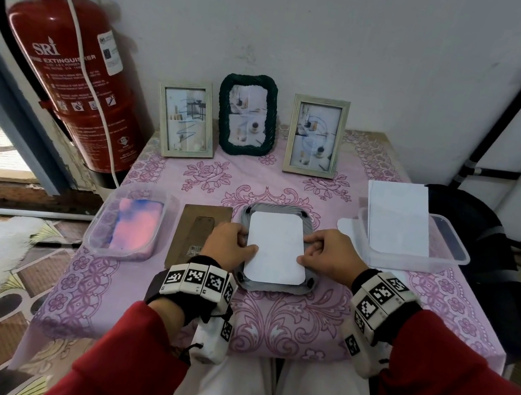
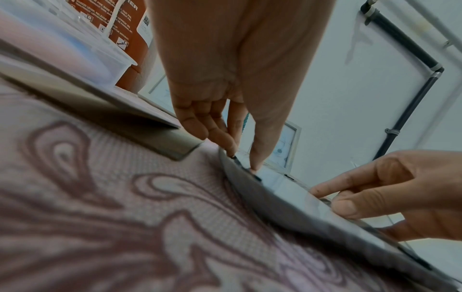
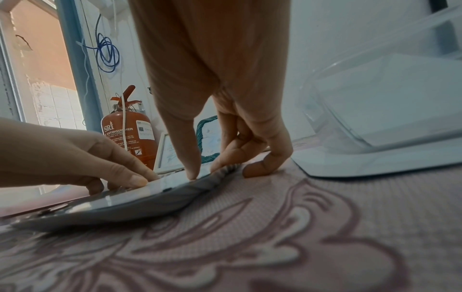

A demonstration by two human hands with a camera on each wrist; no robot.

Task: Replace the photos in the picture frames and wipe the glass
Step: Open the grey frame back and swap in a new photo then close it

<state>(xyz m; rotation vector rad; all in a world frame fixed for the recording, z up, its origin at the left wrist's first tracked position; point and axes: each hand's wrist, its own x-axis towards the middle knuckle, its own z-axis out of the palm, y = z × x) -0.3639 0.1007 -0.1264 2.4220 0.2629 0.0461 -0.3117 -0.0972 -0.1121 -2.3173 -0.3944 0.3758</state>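
Hands meet over a grey, ridged picture frame lying face down on the bench, which is covered by a pink floral cloth. A white, round-cornered photo sheet sits in the frame's back opening. The left hand has its fingers bent, the thumb tip pressing on the sheet's left edge while the fingertips touch the frame's rim. The right hand mirrors it: the thumb presses the sheet's right edge and the other fingers curl against the frame's outer rim. Neither grip is wrapped around anything; both press down.

Just left of the frame lies a brown backing board, then a clear plastic tub with a pink and blue cloth. To the right, a clear tub holds white sheets. Three framed photos stand against the wall.
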